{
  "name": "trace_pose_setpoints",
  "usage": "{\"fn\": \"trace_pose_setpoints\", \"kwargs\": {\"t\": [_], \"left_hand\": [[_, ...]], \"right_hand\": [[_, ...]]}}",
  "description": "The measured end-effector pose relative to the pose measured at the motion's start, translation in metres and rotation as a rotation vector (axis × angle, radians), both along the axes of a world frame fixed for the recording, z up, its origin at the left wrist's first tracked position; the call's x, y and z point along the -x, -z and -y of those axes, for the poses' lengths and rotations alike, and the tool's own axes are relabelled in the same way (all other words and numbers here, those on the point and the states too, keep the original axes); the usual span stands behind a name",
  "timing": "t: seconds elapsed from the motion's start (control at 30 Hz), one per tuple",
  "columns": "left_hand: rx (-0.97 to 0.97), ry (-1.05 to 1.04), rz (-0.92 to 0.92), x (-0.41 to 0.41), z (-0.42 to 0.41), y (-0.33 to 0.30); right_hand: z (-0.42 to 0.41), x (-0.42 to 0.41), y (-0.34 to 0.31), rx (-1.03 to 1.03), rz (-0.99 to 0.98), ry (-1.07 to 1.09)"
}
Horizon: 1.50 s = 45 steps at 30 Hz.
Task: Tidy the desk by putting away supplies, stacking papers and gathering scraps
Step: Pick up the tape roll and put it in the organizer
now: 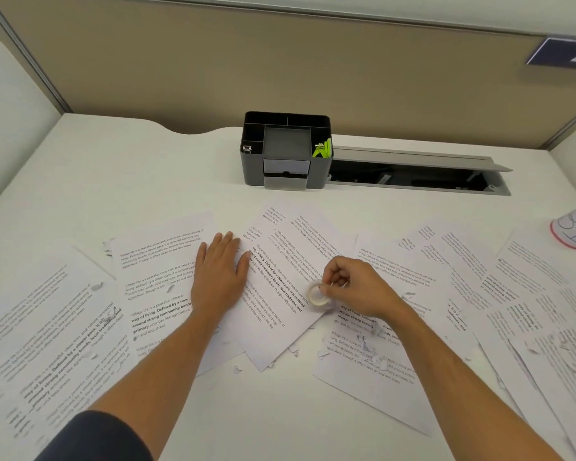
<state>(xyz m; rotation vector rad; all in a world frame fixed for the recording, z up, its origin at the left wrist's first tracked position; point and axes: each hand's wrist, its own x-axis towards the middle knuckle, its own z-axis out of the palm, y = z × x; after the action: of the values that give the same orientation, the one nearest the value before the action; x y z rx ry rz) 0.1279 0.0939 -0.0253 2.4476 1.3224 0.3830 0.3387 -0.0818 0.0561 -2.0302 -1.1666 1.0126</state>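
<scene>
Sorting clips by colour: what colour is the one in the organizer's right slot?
Bright yellow-green clip, at the organizer's right side; head view.

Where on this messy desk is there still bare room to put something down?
Bare desk runs along the back, between the printed sheets and the partition, left of the black organizer. A smaller strip lies between the organizer and the sheets. The near half is crowded: overlapping sheets, paper scraps, the left hand pressing paper, the right hand pinching a tape roll.

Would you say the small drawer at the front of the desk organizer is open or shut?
Open: the drawer juts forward from the front of the desk organizer.
</scene>
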Motion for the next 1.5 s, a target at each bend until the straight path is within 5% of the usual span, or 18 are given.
{"fn": "trace_pose_setpoints", "kwargs": {"t": [0.37,0.7,0.93,1.17,1.33,1.5], "left_hand": [[-0.005,-0.002,-0.005,0.000,0.000,0.000],[-0.012,0.046,0.000,0.002,-0.001,-0.003],[-0.186,0.086,-0.041,-0.008,0.000,-0.031],[-0.015,0.174,0.129,-0.019,0.014,-0.050],[0.375,0.196,0.422,-0.030,0.024,-0.070],[0.424,0.127,0.494,-0.038,0.026,-0.072]], "right_hand": [[-0.019,-0.007,0.000,-0.149,-0.387,0.312],[-0.039,-0.005,-0.011,-0.223,-0.420,0.335],[-0.047,0.009,-0.011,-0.264,-0.464,0.346],[-0.058,0.020,-0.013,-0.312,-0.465,0.375],[-0.064,0.030,-0.015,-0.342,-0.489,0.356],[-0.066,0.038,-0.013,-0.371,-0.507,0.376]]}}
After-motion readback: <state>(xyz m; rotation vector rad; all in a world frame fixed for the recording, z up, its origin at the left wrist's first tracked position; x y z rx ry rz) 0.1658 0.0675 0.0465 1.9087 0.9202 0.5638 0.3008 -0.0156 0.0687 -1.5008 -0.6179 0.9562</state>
